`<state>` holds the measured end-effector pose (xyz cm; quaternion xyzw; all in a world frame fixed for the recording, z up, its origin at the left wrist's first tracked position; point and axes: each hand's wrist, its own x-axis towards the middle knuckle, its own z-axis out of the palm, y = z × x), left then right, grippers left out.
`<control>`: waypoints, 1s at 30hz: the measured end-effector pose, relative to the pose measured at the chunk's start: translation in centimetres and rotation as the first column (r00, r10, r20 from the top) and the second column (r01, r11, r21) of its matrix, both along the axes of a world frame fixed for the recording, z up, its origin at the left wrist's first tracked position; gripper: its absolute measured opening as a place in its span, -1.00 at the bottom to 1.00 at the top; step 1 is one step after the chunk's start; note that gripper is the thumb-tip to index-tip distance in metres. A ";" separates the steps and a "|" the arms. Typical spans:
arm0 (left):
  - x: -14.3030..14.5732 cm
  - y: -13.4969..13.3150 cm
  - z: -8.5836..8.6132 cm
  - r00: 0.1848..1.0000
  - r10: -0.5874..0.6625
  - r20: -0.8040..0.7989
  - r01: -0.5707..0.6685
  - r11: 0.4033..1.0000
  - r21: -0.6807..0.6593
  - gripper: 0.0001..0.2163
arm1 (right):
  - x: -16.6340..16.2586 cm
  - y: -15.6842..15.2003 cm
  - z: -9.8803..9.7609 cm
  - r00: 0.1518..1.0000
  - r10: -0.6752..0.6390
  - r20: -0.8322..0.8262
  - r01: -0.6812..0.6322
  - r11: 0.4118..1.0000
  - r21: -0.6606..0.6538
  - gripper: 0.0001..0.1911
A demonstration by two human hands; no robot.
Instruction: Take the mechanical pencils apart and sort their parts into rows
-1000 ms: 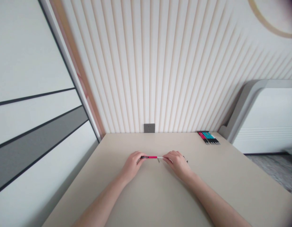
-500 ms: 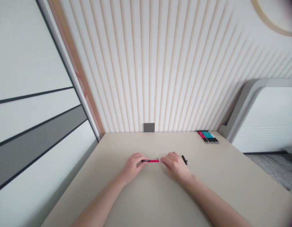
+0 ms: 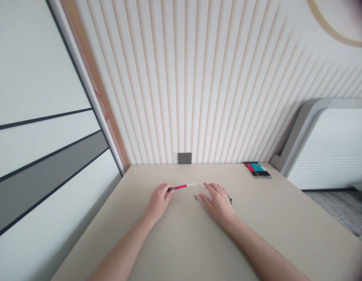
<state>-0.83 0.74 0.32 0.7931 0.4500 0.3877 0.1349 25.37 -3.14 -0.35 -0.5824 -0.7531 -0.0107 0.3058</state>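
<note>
A: Since half a second ago, the right hand (image 3: 218, 200) has let go of the red pen (image 3: 181, 187); only the left hand (image 3: 157, 200) holds it now.

B: Head view, grip state?

A: Left hand closed on the pen's dark end, fingers pinching; the pen is lifted off the table (image 3: 181, 234), its white tip pointing right and slightly up. Right hand open, fingers spread, palm down, just right of the tip and apart from it.

B: Nearby items?

A: Small grey piece (image 3: 195, 198) lies on the table between the hands. Black part (image 3: 230, 200) partly hidden behind the right hand. Row of pens (image 3: 258, 169) at the far right edge. Wall socket (image 3: 184, 158) behind.
</note>
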 end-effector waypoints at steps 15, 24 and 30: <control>0.3 -0.2 -0.1 1.000 -0.022 -0.009 0.022 1.000 -0.015 -0.89 | 0.4 0.9 -0.4 0.981 0.131 -0.145 -0.158 0.968 -0.197 -0.79; 0.5 -0.4 0.2 0.998 -0.064 0.020 0.065 0.998 -0.007 -0.87 | 2.3 1.7 0.1 0.959 0.099 -0.266 -0.118 0.992 -0.054 -0.69; 0.6 -0.5 0.6 0.997 -0.081 0.009 0.081 0.997 0.008 -0.87 | 1.7 1.4 0.4 0.968 0.109 -0.227 -0.119 0.992 -0.034 -0.69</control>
